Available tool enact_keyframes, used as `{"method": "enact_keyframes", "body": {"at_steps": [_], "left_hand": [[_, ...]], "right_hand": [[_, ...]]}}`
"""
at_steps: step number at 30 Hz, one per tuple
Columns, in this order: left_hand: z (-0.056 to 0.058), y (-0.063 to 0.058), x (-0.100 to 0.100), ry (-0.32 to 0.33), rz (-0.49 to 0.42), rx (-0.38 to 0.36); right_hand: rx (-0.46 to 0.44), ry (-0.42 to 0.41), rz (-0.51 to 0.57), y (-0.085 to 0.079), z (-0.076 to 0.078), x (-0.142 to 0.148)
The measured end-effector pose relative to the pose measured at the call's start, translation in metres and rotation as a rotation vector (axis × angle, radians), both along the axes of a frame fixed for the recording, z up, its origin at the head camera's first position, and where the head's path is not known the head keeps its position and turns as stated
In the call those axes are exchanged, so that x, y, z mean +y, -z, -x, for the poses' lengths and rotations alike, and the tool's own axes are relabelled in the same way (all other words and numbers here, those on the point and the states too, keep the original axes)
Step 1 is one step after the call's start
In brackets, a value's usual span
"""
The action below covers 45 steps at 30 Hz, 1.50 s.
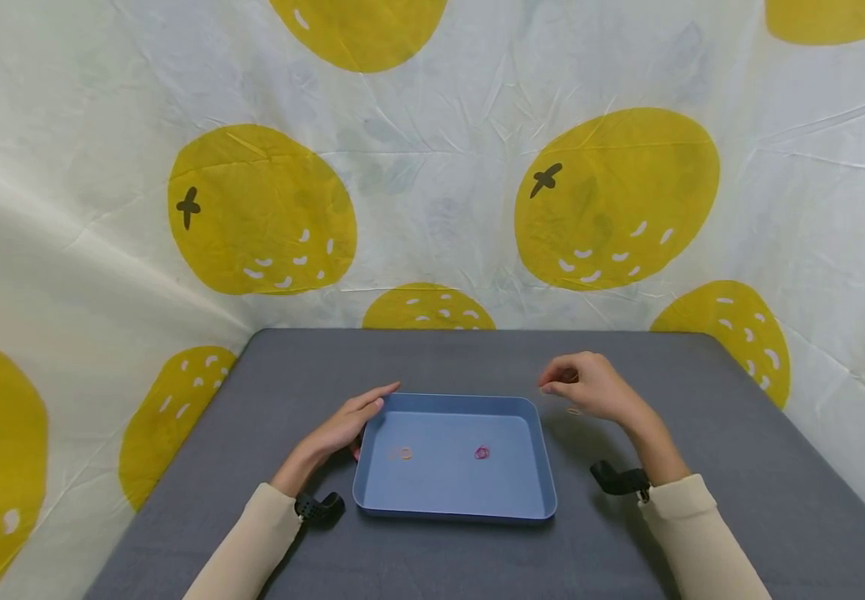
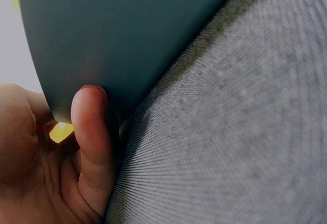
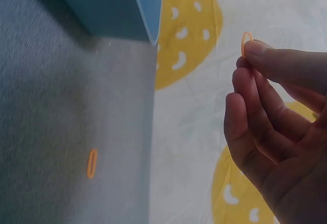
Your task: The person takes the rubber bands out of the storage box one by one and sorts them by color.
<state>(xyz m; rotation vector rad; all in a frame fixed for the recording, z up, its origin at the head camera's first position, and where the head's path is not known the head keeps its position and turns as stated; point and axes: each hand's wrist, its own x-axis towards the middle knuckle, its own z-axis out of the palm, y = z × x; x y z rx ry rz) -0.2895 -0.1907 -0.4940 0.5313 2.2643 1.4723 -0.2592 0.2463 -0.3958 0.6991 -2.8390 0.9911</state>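
Observation:
A blue rectangular tray (image 1: 455,492) lies on the grey table. My left hand (image 1: 342,425) grips its left side near the far corner, and in the left wrist view a fingertip (image 2: 91,101) presses the outer wall. Past the tray's far right corner my right hand (image 1: 590,385) pinches a small orange rubber band (image 3: 247,34) between thumb and finger, raised above the table. Another orange rubber band (image 3: 92,163) lies on the cloth below that hand. Inside the tray are an orange rubber band (image 1: 406,453) at the left and pink-purple rubber bands (image 1: 482,452) right of centre.
The grey cloth-covered table (image 1: 462,558) extends around the tray. A white curtain (image 1: 432,208) with yellow fruit prints hangs behind it and along the sides. Black wrist straps (image 1: 320,510) sit at both sleeve cuffs.

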Motion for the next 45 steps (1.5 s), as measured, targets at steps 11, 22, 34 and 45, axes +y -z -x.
{"method": "enact_keyframes", "body": {"at_steps": [11, 22, 34, 45], "left_hand": [[0.000, -0.001, 0.000, 0.008, 0.006, 0.005], [0.001, -0.003, -0.001, 0.017, 0.003, 0.011], [0.000, -0.004, 0.000, 0.014, 0.038, 0.024], [0.000, -0.004, 0.000, 0.016, 0.026, 0.021]], "right_hand": [[-0.025, 0.083, -0.019, 0.010, 0.007, 0.032], [-0.075, 0.148, -0.047, 0.022, 0.014, 0.056], [-0.132, 0.164, -0.112, 0.043, 0.022, 0.076], [-0.175, 0.174, -0.106, 0.057, 0.022, 0.077]]}}
